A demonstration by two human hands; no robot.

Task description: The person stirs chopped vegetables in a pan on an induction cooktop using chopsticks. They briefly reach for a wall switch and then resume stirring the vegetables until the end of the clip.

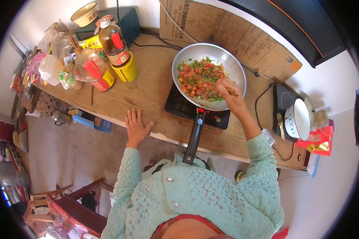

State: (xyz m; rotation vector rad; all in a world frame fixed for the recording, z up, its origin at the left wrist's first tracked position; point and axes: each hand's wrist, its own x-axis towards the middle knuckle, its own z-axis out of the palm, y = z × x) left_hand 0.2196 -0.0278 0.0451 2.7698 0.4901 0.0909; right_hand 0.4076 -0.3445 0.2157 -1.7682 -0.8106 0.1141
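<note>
My right hand is closed round a pair of chopsticks, whose tips reach into the food in a frying pan. Chopped red tomato and green pepper pieces cover much of the pan's bottom. The pan rests on a black induction cooker with a lit red display, its black handle pointing toward me. Flat on the table's front edge lies my left hand, fingers spread and holding nothing.
On the wooden table, several bottles stand at left, including a dark sauce bottle beside a yellow can. At right are a white enamel bowl, a fork and a red packet. Cardboard leans behind the pan.
</note>
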